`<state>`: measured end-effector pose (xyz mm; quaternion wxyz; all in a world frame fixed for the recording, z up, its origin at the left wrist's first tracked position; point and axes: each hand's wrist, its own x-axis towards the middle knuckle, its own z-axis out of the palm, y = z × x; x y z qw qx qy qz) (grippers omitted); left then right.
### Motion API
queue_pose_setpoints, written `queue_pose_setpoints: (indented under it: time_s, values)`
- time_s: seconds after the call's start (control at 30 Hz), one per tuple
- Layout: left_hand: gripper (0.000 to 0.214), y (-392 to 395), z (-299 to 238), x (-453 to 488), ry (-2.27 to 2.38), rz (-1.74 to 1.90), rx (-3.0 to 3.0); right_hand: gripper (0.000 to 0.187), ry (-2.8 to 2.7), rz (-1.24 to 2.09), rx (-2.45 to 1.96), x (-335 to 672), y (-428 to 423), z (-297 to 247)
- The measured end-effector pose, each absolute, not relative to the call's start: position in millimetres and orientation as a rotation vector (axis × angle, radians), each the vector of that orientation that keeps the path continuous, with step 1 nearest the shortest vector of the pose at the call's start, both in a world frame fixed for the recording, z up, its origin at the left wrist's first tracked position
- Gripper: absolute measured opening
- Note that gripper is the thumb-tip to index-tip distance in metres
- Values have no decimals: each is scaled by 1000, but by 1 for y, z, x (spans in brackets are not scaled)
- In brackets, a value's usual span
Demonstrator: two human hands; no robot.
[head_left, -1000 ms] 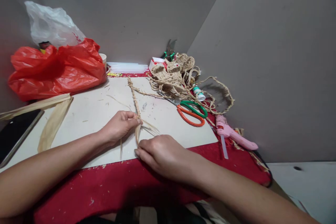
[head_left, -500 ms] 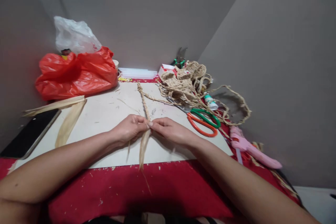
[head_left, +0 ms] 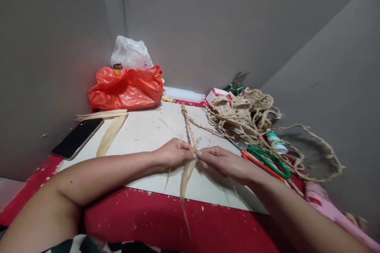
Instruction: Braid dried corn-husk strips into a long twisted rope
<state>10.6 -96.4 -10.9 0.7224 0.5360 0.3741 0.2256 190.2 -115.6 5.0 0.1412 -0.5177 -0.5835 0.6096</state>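
Between my two hands is a braided straw-coloured cord (head_left: 189,124), made of dry husk-like fibre. Its twisted part runs away from me over the white board (head_left: 142,126), and a loose flat strand (head_left: 186,178) hangs down toward me past the board's front edge. My left hand (head_left: 175,153) pinches the cord from the left with thumb and fingers closed. From the right, my right hand (head_left: 221,161) pinches it at nearly the same spot, the fingertips almost meeting. Part of the cord is hidden by the fingers.
Husk strips (head_left: 111,134) and a black phone (head_left: 78,138) lie left. Behind stands a red plastic bag (head_left: 127,89). At right are a heap of braided cord (head_left: 240,110), scissors (head_left: 267,162), a glue stick (head_left: 276,142), pliers (head_left: 237,84) and a pink glue gun (head_left: 332,211).
The camera view has swung left, so everything sits further right and somewhat lower in the picture. Both hands keep their pinch on the cord at about the same place.
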Motion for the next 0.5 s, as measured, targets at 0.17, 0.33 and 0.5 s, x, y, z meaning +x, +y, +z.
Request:
queue_pose_setpoints:
  time_s: [0.17,0.33,0.5]
  values:
    - [13,-95,-13,10,834,508,1246,43,-1385,1929,-1450,186,-116,0]
    - [20,-91,-15,10,819,470,1573,36,-1153,1938,-1357,180,-122,-6]
    - [29,-92,3,5,929,314,2065,25,-1033,1723,-1394,171,-133,-11]
